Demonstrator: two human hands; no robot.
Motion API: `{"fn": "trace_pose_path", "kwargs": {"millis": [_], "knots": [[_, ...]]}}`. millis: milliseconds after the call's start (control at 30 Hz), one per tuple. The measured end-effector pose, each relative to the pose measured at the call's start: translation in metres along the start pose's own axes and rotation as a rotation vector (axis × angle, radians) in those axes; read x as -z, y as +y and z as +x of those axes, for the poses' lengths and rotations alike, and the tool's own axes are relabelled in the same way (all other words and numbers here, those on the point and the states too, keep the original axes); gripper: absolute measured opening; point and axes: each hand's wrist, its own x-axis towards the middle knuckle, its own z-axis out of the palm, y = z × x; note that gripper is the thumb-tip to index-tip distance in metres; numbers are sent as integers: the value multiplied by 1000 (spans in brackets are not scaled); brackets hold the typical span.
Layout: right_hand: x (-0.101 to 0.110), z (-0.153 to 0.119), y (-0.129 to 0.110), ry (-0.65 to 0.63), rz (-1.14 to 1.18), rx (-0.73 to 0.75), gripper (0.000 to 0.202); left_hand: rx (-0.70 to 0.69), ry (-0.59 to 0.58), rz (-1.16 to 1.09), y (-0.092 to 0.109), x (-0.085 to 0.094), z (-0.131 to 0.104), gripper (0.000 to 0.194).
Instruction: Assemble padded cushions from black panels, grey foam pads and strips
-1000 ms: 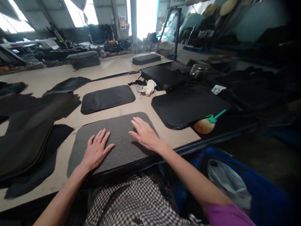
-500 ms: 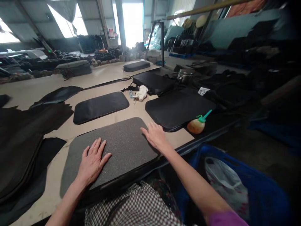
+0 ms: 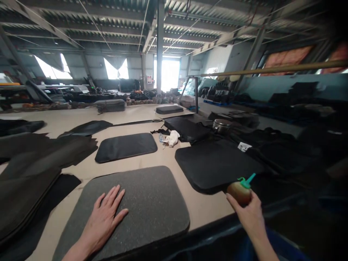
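Observation:
My left hand (image 3: 104,215) lies flat with fingers spread on a grey speckled foam pad (image 3: 152,199) with rounded corners. At the right, my right hand (image 3: 248,214) is wrapped round a squeeze bottle (image 3: 239,193) of amber liquid with a green nozzle and cap. The bottle is tilted, its nozzle pointing up and right. Just behind it lies a stack of black rounded panels (image 3: 214,163). Beyond the grey pad rests a single black rounded panel (image 3: 126,146).
Dark sheets (image 3: 29,195) are piled on the left of the tan-covered table (image 3: 206,210). Farther back are a crumpled white cloth (image 3: 172,138), a black padded piece (image 3: 186,128) and a round metal tin (image 3: 221,125). A grey pad (image 3: 170,109) lies at the far end.
My right hand has left the grey pad, moved right and closed round the squeeze bottle. My left hand stays flat on the pad. The head view has tilted up.

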Motion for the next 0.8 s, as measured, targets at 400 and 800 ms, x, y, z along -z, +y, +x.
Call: {"fn": "trace_pose_path", "kwargs": {"millis": [400, 800], "knots": [[47, -33, -102, -246, 967, -146, 59, -3, 22, -66, 4, 8, 0, 67], [-55, -131, -273, -930, 807, 168, 63, 35, -78, -203, 6, 28, -1, 78]]}}
